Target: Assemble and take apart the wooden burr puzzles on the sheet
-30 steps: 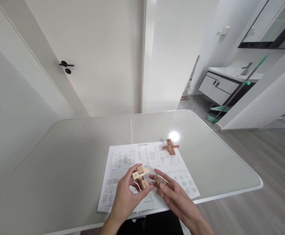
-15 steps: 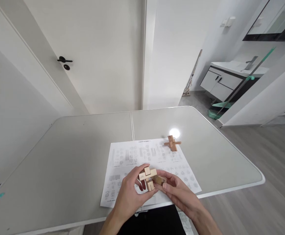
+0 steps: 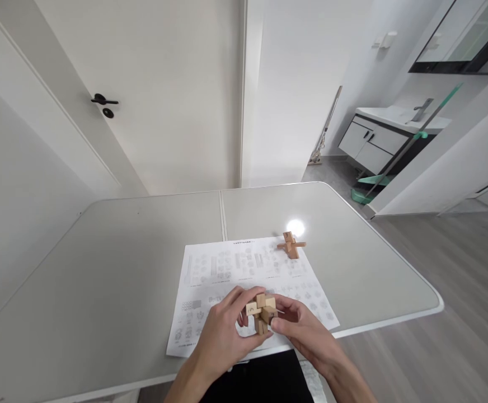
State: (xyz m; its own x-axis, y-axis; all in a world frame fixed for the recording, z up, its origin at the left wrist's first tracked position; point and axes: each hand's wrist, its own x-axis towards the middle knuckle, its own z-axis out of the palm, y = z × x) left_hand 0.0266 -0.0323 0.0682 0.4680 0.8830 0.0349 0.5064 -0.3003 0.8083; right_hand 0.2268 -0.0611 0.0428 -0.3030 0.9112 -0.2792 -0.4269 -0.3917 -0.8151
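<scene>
A wooden interlocking puzzle (image 3: 261, 312) of pale blocks, with dark numbers on some faces, is held up over the paper's near edge. My left hand (image 3: 223, 330) grips it from the left, fingers over the top and thumb beneath. From the right, my right hand (image 3: 306, 330) closes on a block of the same puzzle, thumb on its numbered end. Its other fingers are partly hidden behind the blocks. Below lies a printed instruction sheet (image 3: 214, 296) with small diagrams. A second, browner cross-shaped wooden puzzle (image 3: 291, 245) rests at the sheet's far right corner.
The grey folding table (image 3: 113, 291) has a white rim and a centre seam. Beyond it stand a closed door with a black handle (image 3: 104, 101) and a white wall. To the right are a sink cabinet (image 3: 372, 140), a mop and a green dustpan (image 3: 361, 196).
The block in my right hand has moved left into the puzzle, which now looks more compact. The puzzle has turned slightly in my hands. The camera view has shifted a little.
</scene>
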